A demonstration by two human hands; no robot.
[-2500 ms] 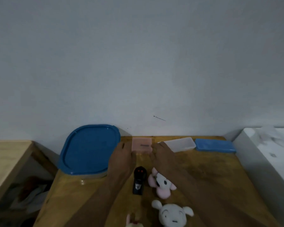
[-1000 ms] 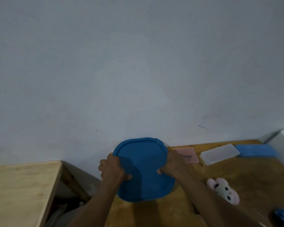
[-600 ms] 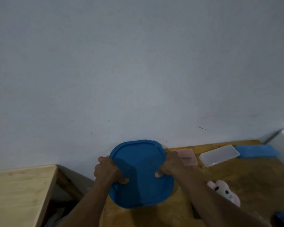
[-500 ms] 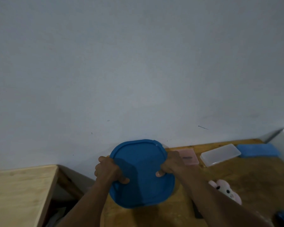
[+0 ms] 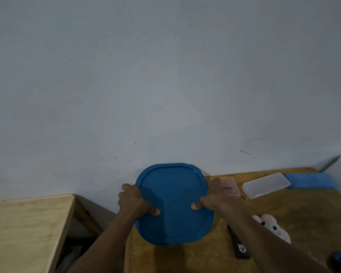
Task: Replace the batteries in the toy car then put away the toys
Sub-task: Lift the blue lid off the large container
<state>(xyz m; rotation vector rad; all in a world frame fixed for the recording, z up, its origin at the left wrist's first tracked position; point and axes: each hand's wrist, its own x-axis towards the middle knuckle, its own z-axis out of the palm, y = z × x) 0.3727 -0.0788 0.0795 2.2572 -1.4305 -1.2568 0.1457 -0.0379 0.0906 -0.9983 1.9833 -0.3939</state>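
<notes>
Head view
Left hand (image 5: 133,200): fingers curled tight on the blue lid (image 5: 173,203), at its left edge.
Right hand (image 5: 218,198): clamped on the lid's right edge, thumb on top.
Toy car (image 5: 239,247): black, on the wooden table (image 5: 303,213), partly under the right forearm.
Pink plush (image 5: 274,228): just right of that forearm.

Grey wall (image 5: 165,75) behind wooden table (image 5: 303,213); clear flat case (image 5: 266,185) beside blue flat case (image 5: 310,180); pale wooden surface (image 5: 24,229) left
</notes>
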